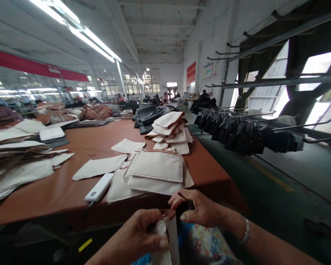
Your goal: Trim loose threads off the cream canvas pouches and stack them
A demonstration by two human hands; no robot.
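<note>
Cream fabric piece (174, 239) is seen, in the head view, in front of the near edge of the brown table (209, 171). It is gripped by the left hand (136, 232), with the thumb pressed on one face and the fingers set behind; the brown-trimmed end is turned upward. The right hand (201, 209) is positioned near that end, also in front of the table, with the fingers curled. A slim dark item (191, 204) is visible at these fingers; whether it is firmly gripped cannot be told, nor can contact with the piece be made out.

On the near part of the table, a stack of cream pieces (157, 165) is laid. A white device (99, 187) with a cable is set at the table's near edge. Farther back on the table, a taller pile (169, 129) is placed. To the right of the table, black bags (245, 140) are hung.

For sound handling, a pinch close to the trimmed end is judged advisable, so that flexing is limited. The left thumb should be set clear of the right fingers' path. The layers should be aligned before pressure is applied, as the soft edge may otherwise be creased.
</note>
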